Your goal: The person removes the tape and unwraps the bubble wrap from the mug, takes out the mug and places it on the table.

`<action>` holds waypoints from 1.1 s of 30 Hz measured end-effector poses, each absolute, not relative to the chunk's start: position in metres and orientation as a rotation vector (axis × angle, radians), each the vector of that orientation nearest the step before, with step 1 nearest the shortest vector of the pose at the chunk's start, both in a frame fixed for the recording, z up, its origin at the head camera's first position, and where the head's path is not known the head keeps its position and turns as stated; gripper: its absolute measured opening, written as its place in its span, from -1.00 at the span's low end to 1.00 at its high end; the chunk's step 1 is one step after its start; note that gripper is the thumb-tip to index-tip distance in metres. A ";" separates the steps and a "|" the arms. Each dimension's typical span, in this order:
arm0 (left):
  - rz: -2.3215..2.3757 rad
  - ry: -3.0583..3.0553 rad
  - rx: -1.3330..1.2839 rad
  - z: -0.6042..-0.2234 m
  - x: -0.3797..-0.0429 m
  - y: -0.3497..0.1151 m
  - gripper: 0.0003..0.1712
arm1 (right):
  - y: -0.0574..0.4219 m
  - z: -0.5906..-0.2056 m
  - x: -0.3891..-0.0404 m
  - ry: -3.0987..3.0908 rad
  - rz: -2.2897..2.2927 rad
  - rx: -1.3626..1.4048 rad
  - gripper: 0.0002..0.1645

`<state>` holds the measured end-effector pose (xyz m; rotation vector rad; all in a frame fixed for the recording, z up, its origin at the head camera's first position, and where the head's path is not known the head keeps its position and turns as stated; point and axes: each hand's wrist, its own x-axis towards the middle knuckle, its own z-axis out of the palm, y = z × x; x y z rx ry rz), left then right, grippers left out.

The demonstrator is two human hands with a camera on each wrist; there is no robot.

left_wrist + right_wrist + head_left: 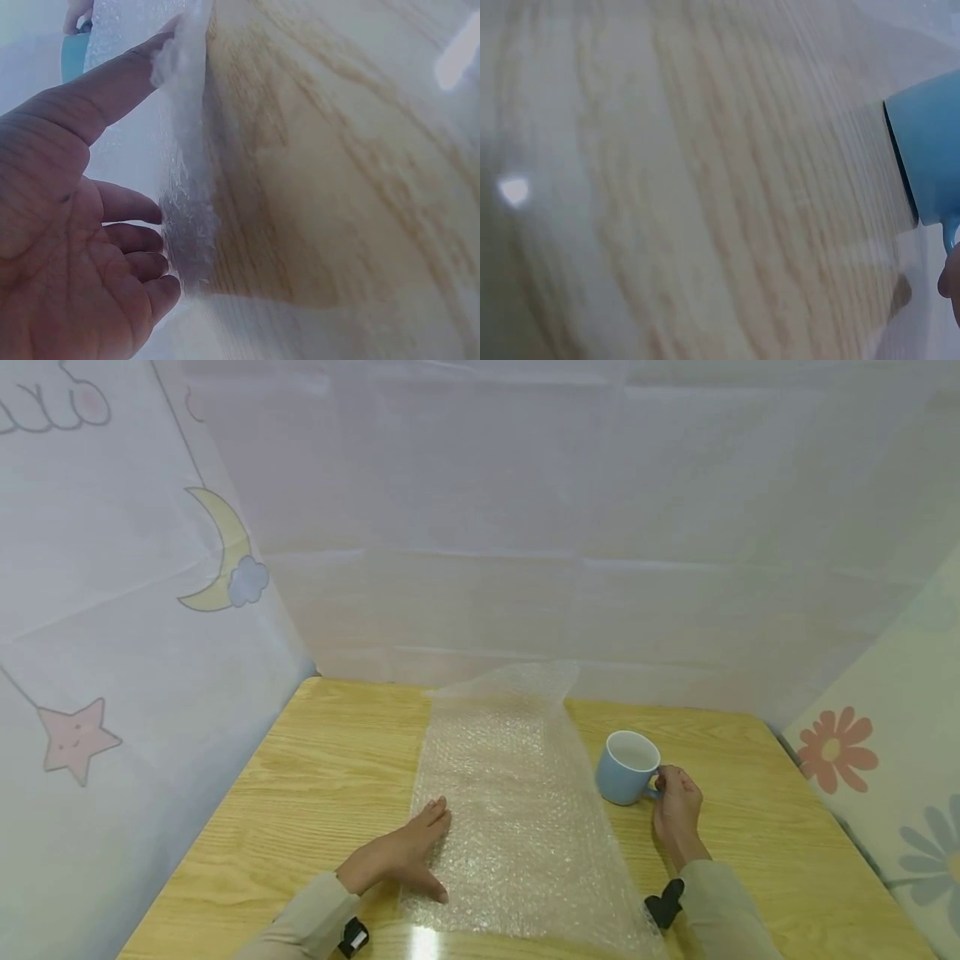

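A sheet of bubble wrap (517,810) lies lengthwise on the wooden table, its far end lifted against the back wall. My left hand (408,852) rests on the sheet's left edge with fingers spread. In the left wrist view, thumb and fingertips of the left hand (82,202) touch the bubble wrap (184,210) edge. To the right of the sheet is a light blue mug (624,777), white inside and upright. My right hand (678,810) pinches the mug's handle. Only part of the mug (934,150) and a fingertip show in the right wrist view.
The wooden table (315,777) runs to a pale cloth backdrop (480,527) at the back. Printed cloth walls stand at both sides, with a moon and star on the left and flowers on the right. Light glares off the table's near edge.
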<state>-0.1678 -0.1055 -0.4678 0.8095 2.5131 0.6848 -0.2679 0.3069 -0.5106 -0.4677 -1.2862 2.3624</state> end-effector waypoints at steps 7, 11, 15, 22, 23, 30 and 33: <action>0.688 2.483 0.769 -0.467 -0.169 -0.106 0.34 | 0.313 -0.511 -0.272 -1.433 2.374 -0.499 -0.54; 0.673 2.480 0.754 -0.467 -0.170 -0.107 0.34 | 0.315 -0.511 -0.274 -1.565 2.355 -0.493 -0.58; 0.673 2.476 0.751 -0.468 -0.172 -0.108 0.34 | 0.316 -0.512 -0.275 -1.640 2.353 -0.495 -0.58; 0.679 2.473 0.758 -0.471 -0.174 -0.108 0.35 | 0.323 -0.512 -0.277 -1.728 2.354 -0.388 -0.60; 0.686 2.475 0.757 -0.471 -0.174 -0.108 0.35 | 0.324 -0.512 -0.277 -1.746 2.352 -0.374 -0.60; 0.645 2.555 0.827 -0.472 -0.177 -0.110 0.35 | 0.327 -0.514 -0.276 -2.097 2.024 -0.327 -0.64; 0.669 2.570 0.834 -0.471 -0.177 -0.111 0.31 | 0.328 -0.516 -0.273 -2.233 1.821 -0.312 -0.57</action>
